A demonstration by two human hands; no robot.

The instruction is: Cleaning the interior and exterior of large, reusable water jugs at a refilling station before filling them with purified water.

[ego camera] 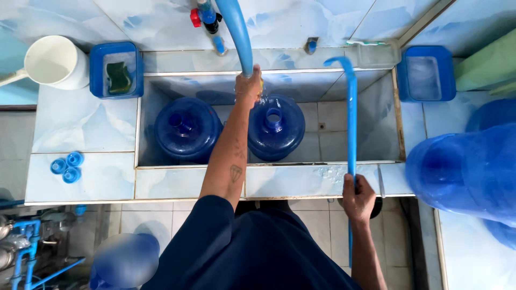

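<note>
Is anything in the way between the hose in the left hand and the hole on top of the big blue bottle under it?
Nothing visible blocks it. The left hand holds the blue hose just above the right bottle, whose neck is uncapped; the caps lie on the ledge.

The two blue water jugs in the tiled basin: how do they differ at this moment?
The left jug stands alone, no hand or hose at it; the right jug has the left hand holding a blue hose just above it, with water splashing near its neck. The left jug's mouth looks dark, while the right jug's mouth shows pale and open. Both are upright, translucent blue and similar in size.
</note>
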